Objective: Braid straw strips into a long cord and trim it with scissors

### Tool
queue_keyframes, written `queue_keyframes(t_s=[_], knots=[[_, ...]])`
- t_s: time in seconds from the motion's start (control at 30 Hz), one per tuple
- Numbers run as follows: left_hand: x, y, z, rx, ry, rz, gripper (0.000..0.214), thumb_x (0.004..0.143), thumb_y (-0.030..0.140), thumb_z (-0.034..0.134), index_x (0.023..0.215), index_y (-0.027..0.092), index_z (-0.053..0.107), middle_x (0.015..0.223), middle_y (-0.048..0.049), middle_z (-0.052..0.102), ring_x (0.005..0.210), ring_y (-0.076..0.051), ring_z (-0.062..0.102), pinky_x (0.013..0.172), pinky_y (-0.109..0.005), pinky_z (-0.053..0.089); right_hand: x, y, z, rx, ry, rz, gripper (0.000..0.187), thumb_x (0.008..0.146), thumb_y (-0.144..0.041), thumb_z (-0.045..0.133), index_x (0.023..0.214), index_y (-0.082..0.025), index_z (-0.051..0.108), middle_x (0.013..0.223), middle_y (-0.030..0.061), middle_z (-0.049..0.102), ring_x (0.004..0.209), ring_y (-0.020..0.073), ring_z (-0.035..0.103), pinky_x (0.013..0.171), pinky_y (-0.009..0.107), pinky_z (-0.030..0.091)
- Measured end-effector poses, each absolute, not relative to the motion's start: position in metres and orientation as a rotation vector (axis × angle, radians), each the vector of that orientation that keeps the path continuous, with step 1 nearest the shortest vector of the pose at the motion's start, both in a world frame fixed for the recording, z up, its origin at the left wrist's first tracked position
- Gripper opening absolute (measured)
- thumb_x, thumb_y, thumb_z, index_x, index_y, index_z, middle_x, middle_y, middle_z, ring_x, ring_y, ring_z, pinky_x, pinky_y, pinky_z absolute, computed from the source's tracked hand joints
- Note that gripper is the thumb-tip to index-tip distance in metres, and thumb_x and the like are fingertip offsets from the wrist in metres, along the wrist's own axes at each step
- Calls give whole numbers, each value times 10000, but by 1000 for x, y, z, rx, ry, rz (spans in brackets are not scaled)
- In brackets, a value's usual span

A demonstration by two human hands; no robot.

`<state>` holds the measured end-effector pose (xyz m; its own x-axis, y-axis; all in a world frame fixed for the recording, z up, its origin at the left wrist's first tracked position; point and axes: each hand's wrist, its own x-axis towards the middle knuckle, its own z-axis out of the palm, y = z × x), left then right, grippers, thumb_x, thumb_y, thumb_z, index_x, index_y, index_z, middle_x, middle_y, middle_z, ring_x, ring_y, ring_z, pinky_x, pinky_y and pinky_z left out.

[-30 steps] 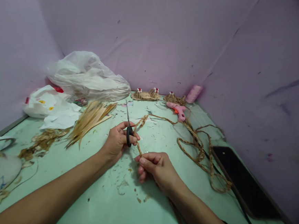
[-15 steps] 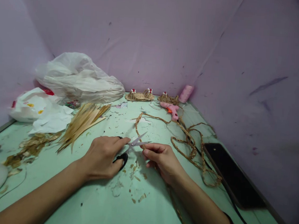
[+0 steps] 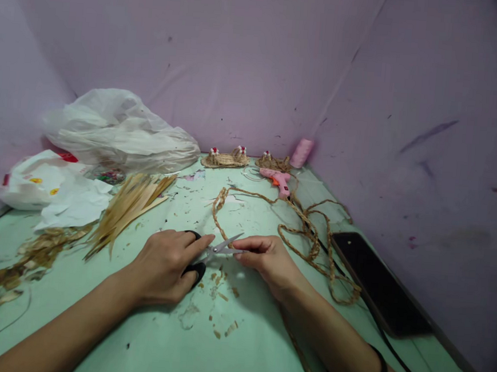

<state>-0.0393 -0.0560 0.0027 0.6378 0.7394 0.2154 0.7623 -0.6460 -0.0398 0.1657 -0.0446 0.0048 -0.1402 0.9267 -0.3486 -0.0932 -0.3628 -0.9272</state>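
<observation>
My left hand has its fingers in the black handles of a pair of scissors, whose blades stand apart and point right. Between the thumb and fingertips of my right hand a braided straw cord is pinched. The scissor tips reach right up to those fingertips, with the cord by the blades; its exact place between them is hard to see. From there the cord loops away over the table and lies in a tangle to the right. Another stretch of it runs under my right forearm.
A pink glue gun, two small braided pieces with red and white beads, and a pink thread spool are at the back. A dark phone lies right. Dry straw strips and plastic bags are left.
The scissors' blades have come closer to my right fingertips and the cord, and their gap looks narrower. The whole view has shifted slightly, so the table things appear farther left.
</observation>
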Motion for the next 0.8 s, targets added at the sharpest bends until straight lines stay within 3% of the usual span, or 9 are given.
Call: queue_keyframes(t_s=[0.2, 0.63, 0.8], knots=[[-41, -54, 10, -2817, -1190, -276, 517, 665, 187, 428, 1178, 162, 487, 805, -56, 600, 668, -188, 539, 586, -314, 394, 173, -44, 9, -1218, -1139, 1726, 159, 454, -117, 672, 608, -137, 706, 613, 25, 668, 504, 78, 490, 543, 224, 361], [-41, -54, 17, -2984, -1164, -216, 515, 689, 103, 378, 1190, 199, 452, 724, -30, 619, 600, -156, 559, 536, -250, 366, 175, -44, 11, -1177, -1094, 1818, 147, 472, -112, 667, 615, -124, 698, 456, -28, 560, 437, 44, 405, 474, 196, 281], [-44, -51, 19, -3045, -1453, -571, 436, 678, 103, 409, 1075, 211, 553, 691, 9, 632, 560, -107, 544, 542, -203, 371, 173, -42, 11, -1234, -1056, 1783, 125, 472, -131, 657, 596, -126, 671, 429, -43, 527, 391, 34, 359, 430, 197, 229]])
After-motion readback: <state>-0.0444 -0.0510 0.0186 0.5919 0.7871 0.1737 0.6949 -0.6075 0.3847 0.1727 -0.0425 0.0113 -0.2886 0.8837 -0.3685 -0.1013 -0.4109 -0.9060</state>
